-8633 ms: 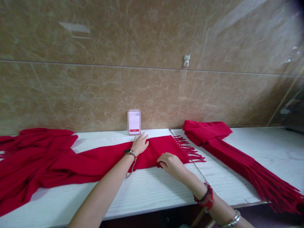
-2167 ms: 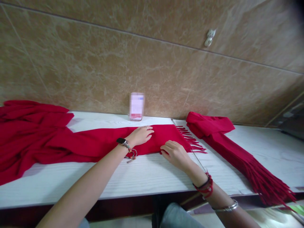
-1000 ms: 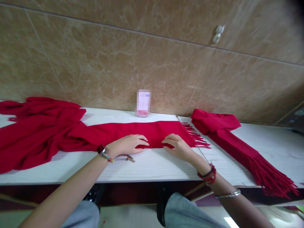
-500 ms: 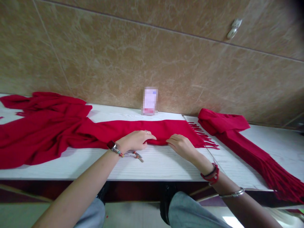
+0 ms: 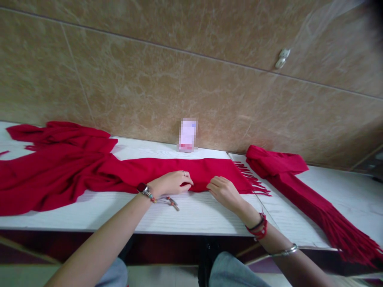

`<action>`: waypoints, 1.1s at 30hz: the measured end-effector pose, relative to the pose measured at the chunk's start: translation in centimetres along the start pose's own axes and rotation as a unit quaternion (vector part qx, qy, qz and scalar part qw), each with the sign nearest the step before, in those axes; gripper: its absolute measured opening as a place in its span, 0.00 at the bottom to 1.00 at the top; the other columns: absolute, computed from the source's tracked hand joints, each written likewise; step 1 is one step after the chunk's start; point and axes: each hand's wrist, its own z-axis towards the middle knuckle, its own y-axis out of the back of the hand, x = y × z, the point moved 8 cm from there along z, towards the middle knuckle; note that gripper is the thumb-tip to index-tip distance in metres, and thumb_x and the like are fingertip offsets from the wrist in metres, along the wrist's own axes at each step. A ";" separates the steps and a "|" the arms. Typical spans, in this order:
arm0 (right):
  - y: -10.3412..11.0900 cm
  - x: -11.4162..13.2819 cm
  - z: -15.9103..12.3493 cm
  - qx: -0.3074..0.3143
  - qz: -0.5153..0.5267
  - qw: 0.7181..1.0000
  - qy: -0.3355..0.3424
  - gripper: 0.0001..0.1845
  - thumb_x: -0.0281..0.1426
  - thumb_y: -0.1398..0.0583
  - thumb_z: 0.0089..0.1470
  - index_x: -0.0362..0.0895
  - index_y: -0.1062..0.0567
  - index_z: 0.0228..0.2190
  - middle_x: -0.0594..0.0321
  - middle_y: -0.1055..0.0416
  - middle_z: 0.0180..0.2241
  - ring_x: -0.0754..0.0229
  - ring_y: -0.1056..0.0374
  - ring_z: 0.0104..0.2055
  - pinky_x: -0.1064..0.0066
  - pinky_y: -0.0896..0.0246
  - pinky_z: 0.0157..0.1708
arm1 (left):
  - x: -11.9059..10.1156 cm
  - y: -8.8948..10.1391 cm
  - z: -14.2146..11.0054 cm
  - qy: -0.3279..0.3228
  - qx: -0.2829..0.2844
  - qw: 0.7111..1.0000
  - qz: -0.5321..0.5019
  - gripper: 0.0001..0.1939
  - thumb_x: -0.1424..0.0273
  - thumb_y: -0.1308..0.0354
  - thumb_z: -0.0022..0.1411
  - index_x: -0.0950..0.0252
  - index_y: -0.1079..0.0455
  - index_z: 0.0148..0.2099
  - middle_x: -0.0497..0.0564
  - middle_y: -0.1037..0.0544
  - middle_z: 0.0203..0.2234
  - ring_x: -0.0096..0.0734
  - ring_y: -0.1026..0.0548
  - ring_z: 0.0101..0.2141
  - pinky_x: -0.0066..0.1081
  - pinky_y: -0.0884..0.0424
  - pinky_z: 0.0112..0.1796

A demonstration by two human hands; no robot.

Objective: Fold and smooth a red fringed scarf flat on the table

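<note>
Grey-blue cloth covered the person's legs [image 5: 231, 273], nearest of all in front of the phone [image 5: 188, 135] and below the edge of the white tabletop [image 5: 191, 217]. The left hand [image 5: 171, 183], with a watch [image 5: 143, 187] at its wrist, lay in front of the phone, palm down, its fingers bent and slightly parted at the near edge of the fringed scarf [image 5: 197, 169]. The right hand [image 5: 224, 192], in front of the phone and to its right, had its fingers curled close together at the same edge (whether either hand pinched the cloth, I could not tell). Red and mostly flat, that scarf lay just in front of the phone, running into a crumpled heap [image 5: 74, 163] to the phone's left. Well to the phone's right lay a second scarf [image 5: 299, 193], folded over at its far end. The phone stood upright by the brown wall [image 5: 134, 79]; up to its right was a small white figure [image 5: 282, 58].
</note>
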 end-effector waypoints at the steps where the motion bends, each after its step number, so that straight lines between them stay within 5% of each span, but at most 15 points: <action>1: 0.0 0.0 0.0 0.005 0.007 1.000 -0.002 0.12 0.24 0.48 0.56 0.42 0.28 0.24 0.61 0.34 0.24 0.62 0.41 0.28 0.71 0.50 0.30 | 0.1 0.1 0.1 0.005 0.003 1.000 -0.002 0.12 0.75 0.52 0.61 0.65 0.28 0.42 0.50 0.26 0.38 0.28 0.30 0.40 0.25 0.38 0.44; 9: -0.7 -0.1 -0.5 0.029 0.038 0.999 0.012 0.10 0.23 0.48 0.56 0.41 0.27 0.29 0.60 0.33 0.28 0.62 0.39 0.32 0.73 0.46 0.33 | -0.4 0.3 1.2 0.033 0.121 0.991 0.049 0.16 0.77 0.53 0.59 0.62 0.29 0.46 0.49 0.26 0.41 0.28 0.29 0.40 0.24 0.38 0.42; 15: -0.8 -0.6 -0.1 0.042 -0.007 0.999 -0.015 0.09 0.22 0.47 0.54 0.41 0.28 0.27 0.61 0.33 0.26 0.62 0.38 0.29 0.72 0.46 0.30 | -1.2 -0.1 4.3 0.015 0.086 0.996 0.033 0.16 0.76 0.54 0.61 0.64 0.32 0.49 0.51 0.30 0.49 0.29 0.34 0.48 0.24 0.43 0.49; 21: -0.8 -0.8 -0.2 0.056 -0.001 0.998 -0.030 0.10 0.22 0.47 0.54 0.41 0.29 0.26 0.60 0.33 0.26 0.62 0.37 0.29 0.72 0.47 0.29 | 2.6 -3.9 3.6 0.131 0.124 0.984 0.006 0.21 0.66 0.55 0.64 0.55 0.45 0.59 0.49 0.48 0.60 0.42 0.53 0.59 0.48 0.53 0.54; 24: -0.9 -0.6 -0.4 0.059 0.003 0.998 -0.019 0.09 0.22 0.47 0.54 0.42 0.28 0.26 0.60 0.32 0.26 0.61 0.37 0.30 0.72 0.46 0.30 | 3.5 -4.0 2.8 0.186 0.122 0.975 0.010 0.22 0.62 0.56 0.64 0.52 0.48 0.60 0.50 0.52 0.61 0.48 0.56 0.60 0.57 0.59 0.52; 26: -1.0 -0.4 -0.5 0.064 0.007 0.998 -0.013 0.09 0.22 0.47 0.54 0.41 0.28 0.26 0.59 0.31 0.27 0.60 0.36 0.30 0.72 0.45 0.31 | 2.8 -3.6 3.1 0.172 0.110 0.979 0.013 0.21 0.65 0.55 0.64 0.53 0.46 0.59 0.50 0.50 0.61 0.48 0.56 0.60 0.57 0.58 0.52; 30: -1.1 0.0 -0.5 0.075 0.016 0.997 -0.001 0.09 0.21 0.46 0.53 0.41 0.27 0.27 0.58 0.30 0.28 0.60 0.35 0.31 0.71 0.43 0.33 | -0.2 -3.7 4.1 0.032 0.120 0.992 -0.018 0.26 0.79 0.58 0.60 0.51 0.43 0.57 0.44 0.44 0.59 0.34 0.51 0.59 0.44 0.53 0.55; 33: -0.8 0.4 -0.5 0.087 0.011 0.996 0.010 0.09 0.20 0.46 0.53 0.40 0.27 0.27 0.57 0.29 0.28 0.60 0.35 0.32 0.71 0.43 0.34 | 0.4 -4.2 4.3 0.057 0.134 0.989 -0.020 0.24 0.75 0.59 0.62 0.50 0.44 0.58 0.43 0.45 0.59 0.36 0.51 0.59 0.48 0.54 0.54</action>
